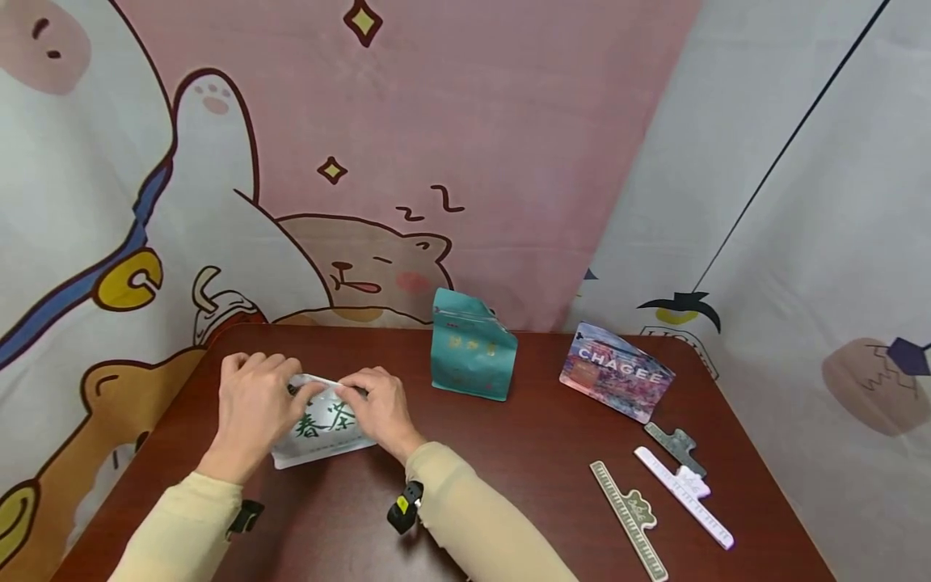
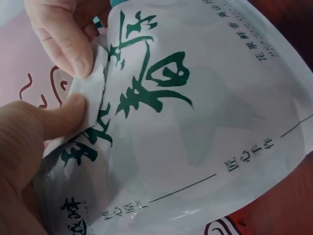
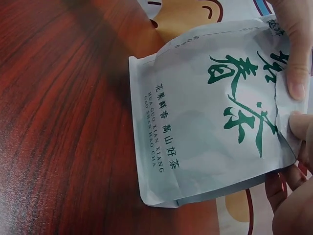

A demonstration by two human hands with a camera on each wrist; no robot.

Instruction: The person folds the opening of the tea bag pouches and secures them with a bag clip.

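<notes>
A white tea bag (image 1: 327,440) with green lettering stands at the left of the table, its top edge folded over toward the front. My left hand (image 1: 260,404) pinches the left part of that fold, thumb in front and fingers behind. Close beside it, my right hand (image 1: 380,408) pinches the right part of the same fold. In the left wrist view the thumbs press on the folded strip (image 2: 90,100), just above the lettering. The right wrist view shows the bag (image 3: 205,127) with its bottom edge toward the table.
A teal pouch (image 1: 473,347) stands at the back middle. Right of it is a colourful CHAGEE pouch (image 1: 617,372). On the right lie a dark clip (image 1: 676,449), a white ruler clip (image 1: 685,495) and a beige ruler clip (image 1: 629,521). A cartoon-printed cloth (image 1: 465,121) hangs behind the table.
</notes>
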